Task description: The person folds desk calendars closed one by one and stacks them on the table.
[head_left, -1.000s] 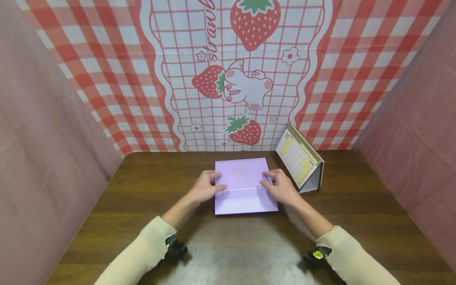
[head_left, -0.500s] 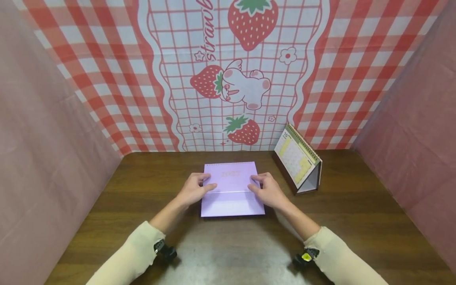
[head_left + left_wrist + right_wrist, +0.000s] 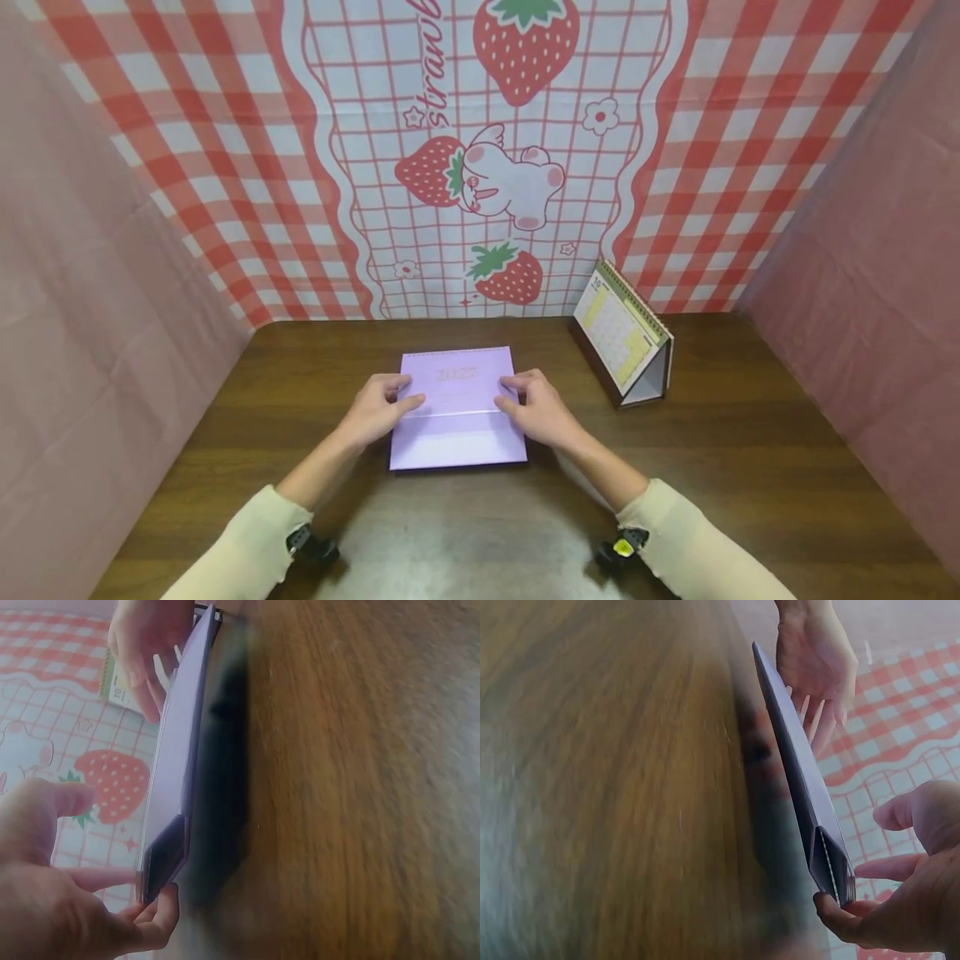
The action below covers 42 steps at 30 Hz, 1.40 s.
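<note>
A lilac desk calendar (image 3: 459, 440) marked 2027, folded nearly flat, is held level between both hands in the head view. My left hand (image 3: 378, 408) grips its left edge, and my right hand (image 3: 542, 410) grips the right edge. In the left wrist view, the calendar (image 3: 174, 750) shows edge-on over a dark shadow on the table, with fingers of my left hand (image 3: 60, 900) above and beneath its corner. The right wrist view shows the calendar's folded end (image 3: 829, 862) pinched by fingers of my right hand (image 3: 915, 889), thumb raised away from it.
A second desk calendar (image 3: 618, 333), with a green top band and yellow blocks, stands tent-like at the back right of the wooden table (image 3: 750, 467). Behind rises a strawberry-print cloth (image 3: 510, 175). Pink curtains (image 3: 97, 275) hang at both sides.
Both hands have carried the lilac calendar left and slightly toward the body, still gripping its two sides. The standing calendar has stayed in its place.
</note>
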Each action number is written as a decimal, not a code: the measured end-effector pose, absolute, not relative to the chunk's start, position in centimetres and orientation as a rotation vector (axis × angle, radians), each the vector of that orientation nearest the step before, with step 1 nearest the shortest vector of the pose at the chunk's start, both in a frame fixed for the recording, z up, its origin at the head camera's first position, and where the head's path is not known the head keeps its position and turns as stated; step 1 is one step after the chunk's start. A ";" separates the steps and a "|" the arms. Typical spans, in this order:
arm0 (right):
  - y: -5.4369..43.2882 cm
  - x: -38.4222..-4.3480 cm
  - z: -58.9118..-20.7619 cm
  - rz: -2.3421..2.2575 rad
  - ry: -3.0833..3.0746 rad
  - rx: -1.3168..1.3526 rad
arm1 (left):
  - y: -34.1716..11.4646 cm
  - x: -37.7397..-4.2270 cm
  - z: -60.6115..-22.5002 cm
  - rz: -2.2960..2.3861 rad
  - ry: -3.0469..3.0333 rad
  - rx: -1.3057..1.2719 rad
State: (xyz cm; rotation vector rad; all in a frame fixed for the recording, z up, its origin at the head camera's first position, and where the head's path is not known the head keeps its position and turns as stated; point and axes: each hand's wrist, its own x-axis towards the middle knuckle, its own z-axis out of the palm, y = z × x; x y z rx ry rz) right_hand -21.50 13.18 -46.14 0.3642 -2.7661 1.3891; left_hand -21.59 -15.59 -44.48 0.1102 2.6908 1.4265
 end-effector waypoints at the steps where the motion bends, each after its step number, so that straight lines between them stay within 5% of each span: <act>1: 12.7 -21.0 -45.2 1.410 -2.778 0.341 | -15.8 -21.5 -44.5 1.426 2.690 0.104; 8: 11.1 -20.4 -44.9 1.407 -2.771 0.392 | -17.2 -21.0 -44.6 1.406 2.699 0.088; 19: 9.6 -24.6 -52.4 1.321 -2.724 0.540 | -19.6 -20.2 -44.0 1.347 2.718 0.045; 42: 2.2 -23.2 -51.2 1.325 -2.746 0.649 | -26.1 -20.9 -43.7 1.303 2.691 -0.069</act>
